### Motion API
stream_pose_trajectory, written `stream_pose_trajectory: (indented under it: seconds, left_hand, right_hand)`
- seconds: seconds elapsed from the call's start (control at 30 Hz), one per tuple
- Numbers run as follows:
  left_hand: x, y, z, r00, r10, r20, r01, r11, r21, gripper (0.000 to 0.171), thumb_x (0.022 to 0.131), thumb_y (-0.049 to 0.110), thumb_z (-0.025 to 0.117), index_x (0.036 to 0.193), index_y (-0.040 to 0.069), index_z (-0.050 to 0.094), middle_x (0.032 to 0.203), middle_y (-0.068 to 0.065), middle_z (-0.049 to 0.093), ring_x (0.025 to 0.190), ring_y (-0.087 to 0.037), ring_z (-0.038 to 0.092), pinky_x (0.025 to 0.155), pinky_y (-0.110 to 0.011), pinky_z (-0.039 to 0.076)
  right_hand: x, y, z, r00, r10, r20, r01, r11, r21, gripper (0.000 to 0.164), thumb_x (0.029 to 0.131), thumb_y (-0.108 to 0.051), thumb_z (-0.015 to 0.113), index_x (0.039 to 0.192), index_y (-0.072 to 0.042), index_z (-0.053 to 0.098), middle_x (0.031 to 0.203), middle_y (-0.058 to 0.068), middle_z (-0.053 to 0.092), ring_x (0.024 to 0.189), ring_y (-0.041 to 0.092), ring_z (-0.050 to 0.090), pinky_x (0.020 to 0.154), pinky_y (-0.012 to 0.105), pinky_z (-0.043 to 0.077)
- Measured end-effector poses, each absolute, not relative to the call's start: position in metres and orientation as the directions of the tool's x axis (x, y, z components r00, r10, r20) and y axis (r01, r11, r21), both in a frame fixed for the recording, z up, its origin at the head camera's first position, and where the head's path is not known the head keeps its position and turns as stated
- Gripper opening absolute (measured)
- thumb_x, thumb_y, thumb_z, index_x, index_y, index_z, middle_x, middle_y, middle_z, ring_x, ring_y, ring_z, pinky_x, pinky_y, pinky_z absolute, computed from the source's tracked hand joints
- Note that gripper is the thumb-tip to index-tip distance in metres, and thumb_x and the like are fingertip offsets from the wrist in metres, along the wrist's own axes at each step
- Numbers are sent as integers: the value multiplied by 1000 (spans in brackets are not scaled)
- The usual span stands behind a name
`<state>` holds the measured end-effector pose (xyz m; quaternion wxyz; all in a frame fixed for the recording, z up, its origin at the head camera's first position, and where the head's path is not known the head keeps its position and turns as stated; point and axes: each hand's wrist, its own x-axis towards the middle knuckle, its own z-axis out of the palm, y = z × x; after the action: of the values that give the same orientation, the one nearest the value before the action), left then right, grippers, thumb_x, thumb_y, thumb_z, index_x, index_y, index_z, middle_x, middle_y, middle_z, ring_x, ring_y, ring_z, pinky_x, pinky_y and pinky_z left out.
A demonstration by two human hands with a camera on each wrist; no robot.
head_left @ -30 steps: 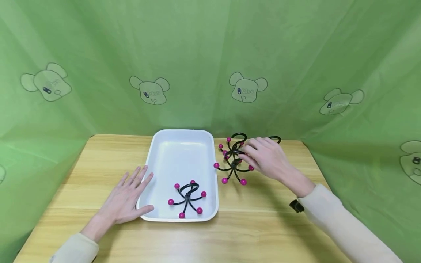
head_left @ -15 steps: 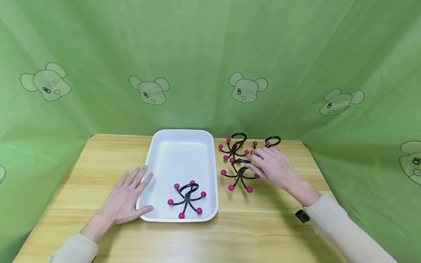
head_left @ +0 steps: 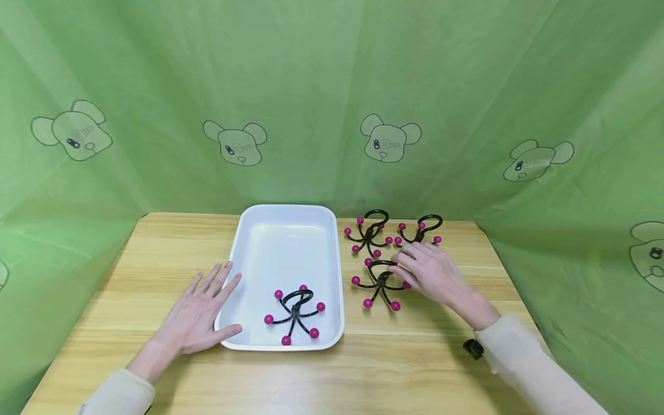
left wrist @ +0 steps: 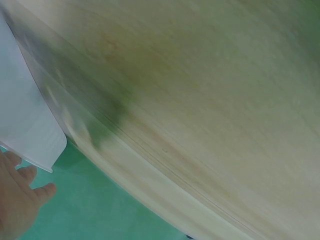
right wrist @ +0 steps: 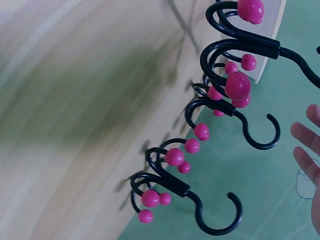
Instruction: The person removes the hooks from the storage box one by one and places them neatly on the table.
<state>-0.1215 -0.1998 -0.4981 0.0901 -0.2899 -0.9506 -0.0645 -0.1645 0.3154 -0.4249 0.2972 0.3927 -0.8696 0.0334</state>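
Note:
Past the tray's right side is a black multi-hook hanger with curved arms ending in pink balls. My right hand pinches its top hook at the hook's right end. In the right wrist view, this hanger's hook runs out of the picture and only some fingers show; the pinch itself is out of frame. Two like hangers stand behind, one at back left and one at back right, partly covered by the hand. My left hand lies spread at the left rim of a white tray.
Another black hanger with pink balls sits in the near part of the tray. A wooden table carries everything. Green cloth printed with mouse heads hangs behind and at both sides.
The hanger at my right hand has come nearer to me and slightly right, away from the back left hanger, moving together with the hand. The left hand and tray have stayed put.

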Motion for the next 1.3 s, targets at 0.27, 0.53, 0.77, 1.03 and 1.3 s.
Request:
stream_pose_trajectory:
  seconds: [0.27, 0.53, 0.77, 1.03, 1.3]
  left_hand:
    - [-122, -200, -500, -813, 540, 218, 565, 822, 68, 101, 87, 69, 67, 163, 11, 38, 175, -19, 27, 159, -44, 32, 127, -67, 30]
    - [-122, -199, -499, -813, 540, 217, 565, 822, 72, 101, 87, 68, 68, 163, 10, 38, 175, -19, 27, 159, -44, 32, 127, -67, 30]
    - [-122, -200, -500, -809, 542, 226, 568, 821, 64, 101, 86, 68, 68, 163, 10, 39, 174, -19, 28, 159, -45, 33, 126, -67, 31]
    - [-122, -200, -498, -810, 545, 219, 568, 821, 60, 101, 86, 69, 67, 163, 10, 40, 174, -20, 28, 159, -45, 33, 126, -68, 32]
    - [-121, -200, -498, -816, 541, 205, 563, 824, 65, 101, 87, 70, 67, 163, 10, 38, 175, -20, 26, 159, -45, 32, 127, -68, 30]
  right_hand:
    - [-168, 318, -443, -521, -658, 544, -716, 684, 141, 40, 109, -44, 50, 97, -12, 72, 92, 4, 72, 81, 21, 68, 72, 39, 60]
    - [-168, 319, -449, -547, -641, 539, -706, 699, 115, 32, 105, -40, 59, 100, -12, 73, 95, 5, 73, 85, 23, 69, 77, 42, 61]
    - [-169, 328, -450, -591, -621, 515, -672, 732, 112, 46, 110, -48, 46, 102, -11, 73, 95, 7, 72, 87, 26, 70, 79, 47, 63]
    - [-169, 330, -447, -609, -621, 493, -663, 740, 114, 24, 98, -36, 68, 103, -13, 73, 93, 4, 70, 82, 22, 68, 72, 41, 61]
    - [-164, 327, -440, -682, -593, 427, -636, 770, 54, 41, 103, -43, 59, 123, -8, 71, 116, 14, 75, 104, 34, 73, 91, 54, 63]
